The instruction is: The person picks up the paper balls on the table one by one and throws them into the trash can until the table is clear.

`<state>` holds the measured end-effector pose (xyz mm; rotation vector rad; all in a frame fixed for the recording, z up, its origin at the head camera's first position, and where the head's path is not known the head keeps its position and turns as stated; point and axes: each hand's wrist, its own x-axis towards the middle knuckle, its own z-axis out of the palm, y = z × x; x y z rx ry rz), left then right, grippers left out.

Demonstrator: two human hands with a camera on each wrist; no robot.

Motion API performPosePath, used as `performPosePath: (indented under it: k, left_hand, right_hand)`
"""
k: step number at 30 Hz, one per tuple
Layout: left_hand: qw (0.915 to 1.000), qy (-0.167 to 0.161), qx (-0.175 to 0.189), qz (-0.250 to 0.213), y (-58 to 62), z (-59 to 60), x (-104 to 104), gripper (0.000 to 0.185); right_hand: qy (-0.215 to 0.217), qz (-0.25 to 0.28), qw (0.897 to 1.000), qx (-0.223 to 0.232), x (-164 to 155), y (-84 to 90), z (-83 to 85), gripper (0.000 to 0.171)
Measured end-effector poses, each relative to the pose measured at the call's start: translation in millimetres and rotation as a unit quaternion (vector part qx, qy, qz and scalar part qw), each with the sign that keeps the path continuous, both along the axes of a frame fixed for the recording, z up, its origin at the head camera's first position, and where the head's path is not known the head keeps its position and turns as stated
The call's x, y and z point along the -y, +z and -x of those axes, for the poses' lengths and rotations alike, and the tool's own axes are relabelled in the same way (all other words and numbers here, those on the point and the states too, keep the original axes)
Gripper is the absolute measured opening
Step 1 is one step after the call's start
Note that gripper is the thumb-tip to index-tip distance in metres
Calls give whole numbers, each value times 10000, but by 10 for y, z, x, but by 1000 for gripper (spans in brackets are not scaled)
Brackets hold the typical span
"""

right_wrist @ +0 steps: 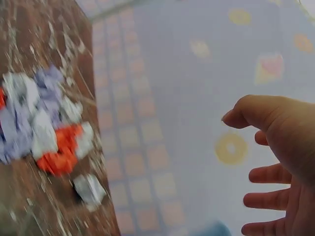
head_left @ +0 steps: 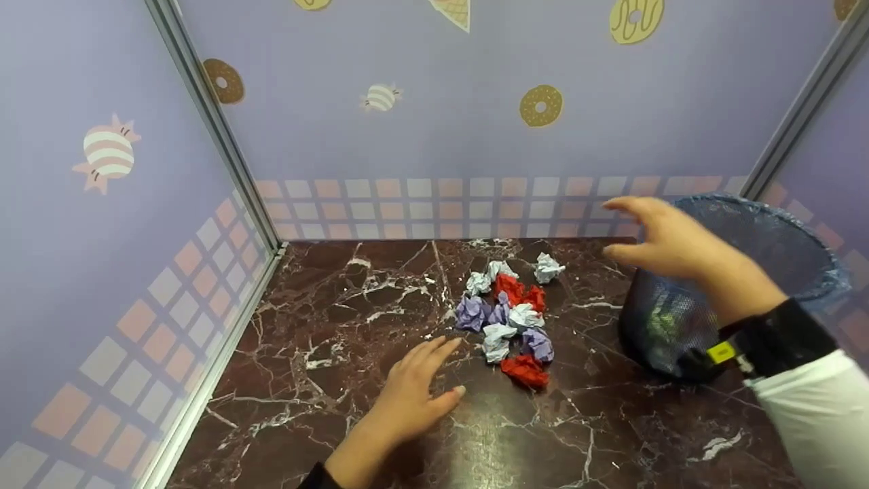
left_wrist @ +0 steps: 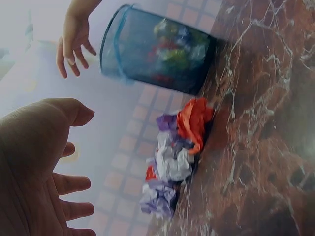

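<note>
Crumpled paper balls in white, red and purple lie in a loose pile on the dark marbled surface; a red paper ball (head_left: 525, 371) is at its near end and a purple paper ball (head_left: 472, 312) on its left. One white paper ball (head_left: 548, 268) sits apart toward the wall. My left hand (head_left: 412, 396) hovers just left of the pile, fingers extended and thumb spread, holding nothing. My right hand (head_left: 669, 238) is raised beside the rim of a mesh wastebasket (head_left: 719, 319), its fingers parted around nothing. In the left wrist view, colourful contents show through the wastebasket (left_wrist: 147, 49).
A lilac wall (head_left: 434, 122) with printed sweets and a tiled band closes off the back. Similar panels stand left and right, joined by metal corner strips (head_left: 217, 129). The blue liner (head_left: 825, 285) folds over the wastebasket's rim at right.
</note>
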<state>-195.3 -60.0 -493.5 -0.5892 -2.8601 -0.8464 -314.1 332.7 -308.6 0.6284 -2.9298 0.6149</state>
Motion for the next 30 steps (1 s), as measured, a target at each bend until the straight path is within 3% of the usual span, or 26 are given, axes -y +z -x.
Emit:
performPosePath:
  k: [7, 14, 20, 30]
  left_hand:
    - [9990, 284, -163, -320, -70, -51, 169, 74]
    - [9956, 650, -331, -595, -203, -131, 357, 72]
    - [9917, 920, -193, -877, -289, -216, 507, 73]
    - [9789, 1498, 412, -1330, -378, -351, 720, 70]
  right_hand:
    - [367, 82, 9978, 551, 568, -553, 11, 75]
    - [418, 191, 9897, 1353, 941, -1264, -140, 72]
    - [700, 118, 9920, 1045, 1074, -1721, -265, 63]
    - [952, -7, 9937, 597, 1208, -2168, -373, 52]
